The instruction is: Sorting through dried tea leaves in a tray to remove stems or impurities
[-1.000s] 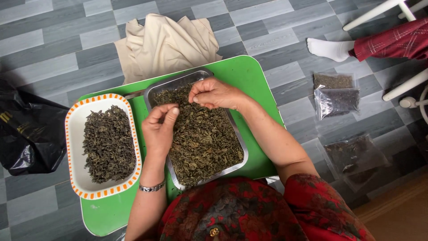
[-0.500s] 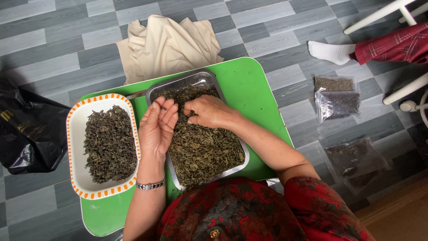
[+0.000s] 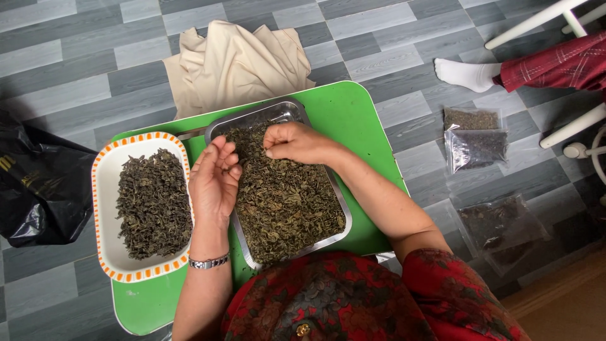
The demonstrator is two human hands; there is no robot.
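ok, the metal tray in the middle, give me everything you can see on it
The metal tray is a shallow, shiny, rounded-corner rectangle, steel by the look. It lies flat and slightly askew on the green table, beside the white orange-rimmed tray. Dried dark green leaves nearly fill it. The right hand pinches into the leaves near the far end; the left hand hovers palm-up over its left edge, contact unclear.

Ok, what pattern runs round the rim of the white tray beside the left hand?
Orange dashes on the white tray, clearest in the head view.
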